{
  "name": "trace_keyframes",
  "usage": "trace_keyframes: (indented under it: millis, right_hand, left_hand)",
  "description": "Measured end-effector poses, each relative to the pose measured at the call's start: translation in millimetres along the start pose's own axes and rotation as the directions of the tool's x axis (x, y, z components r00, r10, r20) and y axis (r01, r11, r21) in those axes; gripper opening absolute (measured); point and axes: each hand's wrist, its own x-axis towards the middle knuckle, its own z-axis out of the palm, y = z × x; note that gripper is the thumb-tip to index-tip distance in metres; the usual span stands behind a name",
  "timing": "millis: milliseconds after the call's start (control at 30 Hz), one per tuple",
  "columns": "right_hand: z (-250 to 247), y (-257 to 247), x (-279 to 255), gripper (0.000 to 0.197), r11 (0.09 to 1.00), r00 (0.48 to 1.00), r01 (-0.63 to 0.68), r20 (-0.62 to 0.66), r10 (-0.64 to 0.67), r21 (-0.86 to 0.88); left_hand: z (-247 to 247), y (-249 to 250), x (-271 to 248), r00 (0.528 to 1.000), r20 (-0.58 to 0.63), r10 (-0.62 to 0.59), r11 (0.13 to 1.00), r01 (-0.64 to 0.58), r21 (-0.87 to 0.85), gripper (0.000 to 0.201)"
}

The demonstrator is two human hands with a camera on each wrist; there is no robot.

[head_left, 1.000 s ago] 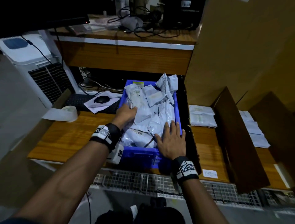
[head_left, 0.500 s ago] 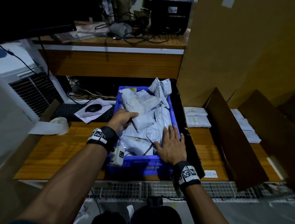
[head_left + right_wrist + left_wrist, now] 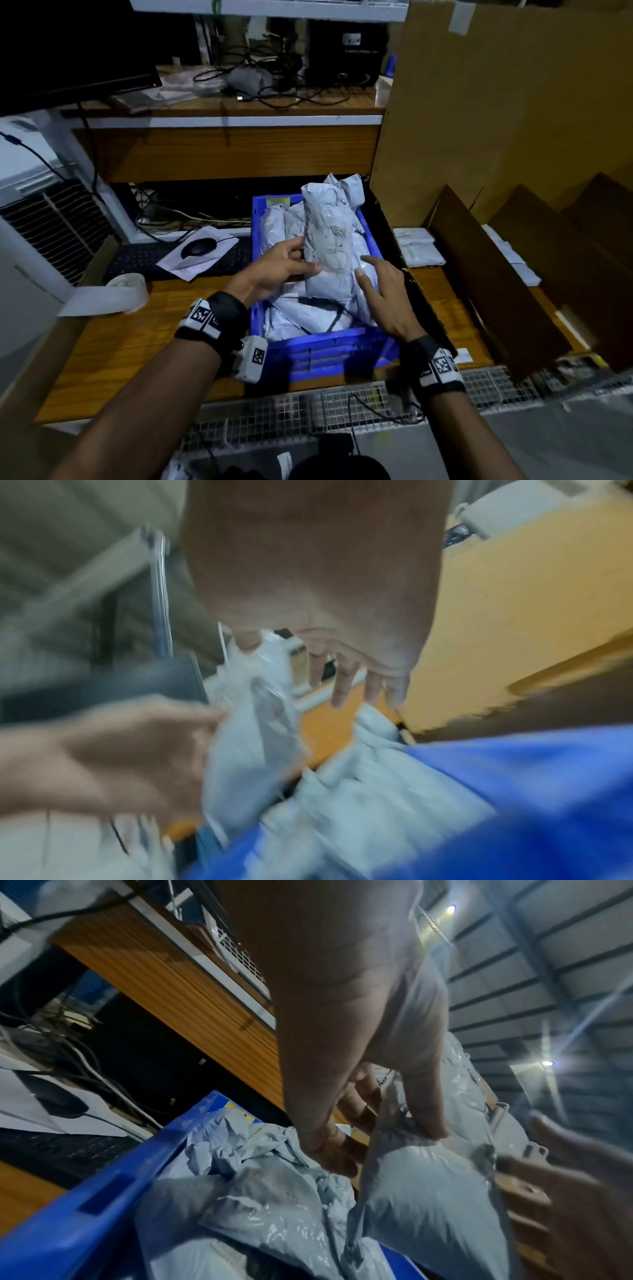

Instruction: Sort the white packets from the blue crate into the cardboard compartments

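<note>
Left hand (image 3: 274, 270) grips long white packet (image 3: 327, 240) by its left edge, thumb on front, fingers (image 3: 342, 1161) curled behind; packet stands upright, raised above heap of white packets (image 3: 308, 315) in blue crate (image 3: 329, 349). Right hand (image 3: 383, 294) beside packet's right edge, fingers loosely spread, forefinger extended, thumb touching packet; holds nothing. Right wrist view blurred. Crate sits on wooden desk (image 3: 113, 342). Cardboard compartments (image 3: 493, 274) right of crate; flat white packets (image 3: 419, 250) lie in nearest one. Mouse (image 3: 198, 247) and tape roll (image 3: 126, 291) left of crate.
</note>
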Motion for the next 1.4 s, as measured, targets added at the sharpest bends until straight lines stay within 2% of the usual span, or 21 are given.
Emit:
trace_keyframes:
  millis: [133,233,300,367,400,467,600,667,767,833,867,933,967,1033,1100,1167,1200,1300,1333,1367,1400]
  right_hand:
    - [-14.9,-48.0,-2.0,0.049,0.932,0.998,-0.039,0.059,0.019,0.359]
    - [-19.5,-59.6,12.1,0.059,0.861,0.991,-0.118,0.01,0.13,0.495]
    - [-26.1,-60.3,22.5,0.049,0.813,0.985,-0.117,-0.039,0.169,0.57]
    - [-35.6,-63.1,26.7,0.025,0.792,0.99,-0.056,-0.07,0.124,0.609]
    - [-39.5,-63.1,27.9,0.02,0.784,0.991,-0.038,-0.075,0.107,0.62]
    - [-44.5,-59.6,29.5,0.022,0.766,0.99,-0.054,-0.066,0.124,0.64]
    - [-49.2,-48.1,31.6,0.02,0.692,0.981,-0.142,0.008,0.194,0.708]
    - [-51.0,-44.2,31.0,0.022,0.665,0.974,-0.175,0.027,0.227,0.726]
    - [-48.7,-39.5,32.1,0.026,0.669,0.93,-0.261,-0.004,0.367,0.696]
    - [-48.4,-45.1,28.3,0.037,0.667,0.887,-0.351,0.006,0.461,0.657]
    - [-48.9,-49.0,25.2,0.049,0.642,0.874,-0.4,0.061,0.482,0.653]
    - [-50.8,-59.3,18.4,0.071,0.564,0.872,-0.455,0.216,0.439,0.689]
    - [-51.3,-64.5,14.9,0.075,0.512,0.882,-0.45,0.272,0.385,0.732]
    - [-49.5,-68.9,11.1,0.07,0.432,0.904,-0.407,0.286,0.317,0.805]
    - [-46.1,-67.4,9.8,0.058,0.403,0.915,-0.364,0.24,0.325,0.84]
    - [-45.7,-60.5,9.2,0.05,0.367,0.914,-0.355,0.237,0.328,0.86]
    - [-47.2,-56.3,8.9,0.047,0.318,0.913,-0.357,0.256,0.319,0.878]
    - [-55.6,-47.6,5.8,0.041,0.111,0.912,-0.346,0.306,0.272,0.932]
    - [-57.9,-46.9,4.7,0.041,0.076,0.917,-0.337,0.308,0.254,0.939]
    - [-59.5,-47.3,3.9,0.041,0.058,0.923,-0.329,0.308,0.232,0.943]
    - [-60.4,-48.1,3.4,0.04,0.053,0.927,-0.324,0.306,0.217,0.944]
  left_hand:
    - [9.7,2.4,-7.9,0.997,0.063,0.043,0.997,-0.046,0.056,0.053]
    - [13.8,-1.2,-14.1,0.994,0.105,0.038,0.994,-0.048,0.095,0.055]
    - [14.6,-4.2,-17.5,0.991,0.129,0.023,0.991,-0.04,0.131,0.055]
    - [13.5,-5.8,-19.3,0.99,0.137,0.024,0.981,-0.049,0.185,0.052]
    - [11.7,-6.3,-19.9,0.99,0.136,0.022,0.976,-0.051,0.213,0.049]
    - [8.8,-4.9,-22.4,0.992,0.121,0.021,0.961,-0.053,0.27,0.05]
    - [6.1,1.2,-24.2,0.997,0.053,0.048,0.926,-0.064,0.373,0.072]
    - [3.2,1.1,-20.7,0.997,0.042,0.065,0.917,-0.076,0.391,0.074]
    - [4.6,2.1,-18.3,0.993,-0.023,0.119,0.871,-0.093,0.483,0.072]
    - [11.3,6.9,-21.0,0.96,-0.115,0.257,0.777,-0.134,0.615,0.056]
    - [15.8,9.5,-23.1,0.925,-0.126,0.357,0.715,-0.184,0.674,0.051]
    - [23.6,12.1,-26.4,0.836,-0.063,0.544,0.549,-0.299,0.78,0.044]
    - [27.4,12.3,-27.8,0.797,-0.016,0.604,0.445,-0.32,0.837,0.042]
    - [35.9,11.5,-29.8,0.739,0.075,0.669,0.253,-0.321,0.913,0.04]
    - [44.9,11.6,-32.3,0.712,0.165,0.683,0.171,-0.375,0.911,0.044]
    - [50.3,10.1,-33.5,0.708,0.21,0.674,0.213,-0.458,0.863,0.05]
    - [50.9,9.7,-32.9,0.717,0.182,0.673,0.282,-0.476,0.833,0.05]
    - [44.4,8.6,-26.8,0.758,-0.028,0.652,0.521,-0.42,0.743,0.049]
    - [41.3,9.5,-25.8,0.803,-0.078,0.59,0.608,-0.379,0.697,0.055]
    - [38.6,11.9,-26.1,0.87,-0.09,0.485,0.698,-0.323,0.64,0.06]
    - [36.0,14.0,-26.8,0.931,-0.062,0.358,0.773,-0.259,0.579,0.061]
